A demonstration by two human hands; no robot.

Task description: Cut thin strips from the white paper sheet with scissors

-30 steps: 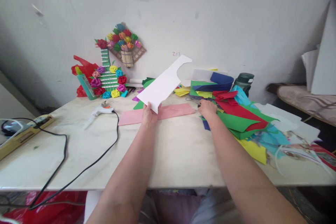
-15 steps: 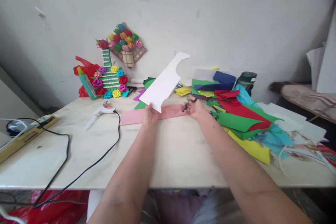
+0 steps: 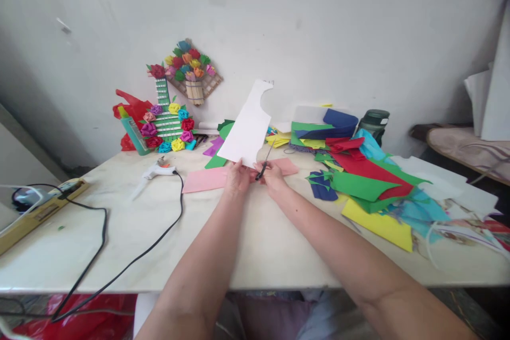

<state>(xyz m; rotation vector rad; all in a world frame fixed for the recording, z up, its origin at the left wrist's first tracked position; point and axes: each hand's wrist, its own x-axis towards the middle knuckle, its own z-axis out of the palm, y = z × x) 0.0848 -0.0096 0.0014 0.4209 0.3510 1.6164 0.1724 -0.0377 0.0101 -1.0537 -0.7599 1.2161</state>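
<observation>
Between thumb and fingers, my left hand (image 3: 238, 178) pinches the lower edge of a white sheet of paper (image 3: 247, 130) with curved cut-outs along its right side. The sheet stands tilted up over the table. Close beside it, my right hand (image 3: 272, 176) is closed on a pair of scissors (image 3: 264, 163), blades pointing up by the sheet's right edge; whether they touch the paper I cannot tell. Beneath both hands lies a flat strip of pink paper (image 3: 205, 179), its middle hidden by them.
Left of the hands lie a white glue gun (image 3: 157, 170) with a black cord and a power strip (image 3: 43, 210). Paper-flower crafts (image 3: 169, 122) and a glue bottle (image 3: 134, 133) stand behind. Coloured paper scraps (image 3: 366, 180) and a dark-lidded bottle (image 3: 373, 125) are at right.
My right hand has moved left with the scissors, from the pink strip's right end to beside the left hand. The white sheet has turned more upright.
</observation>
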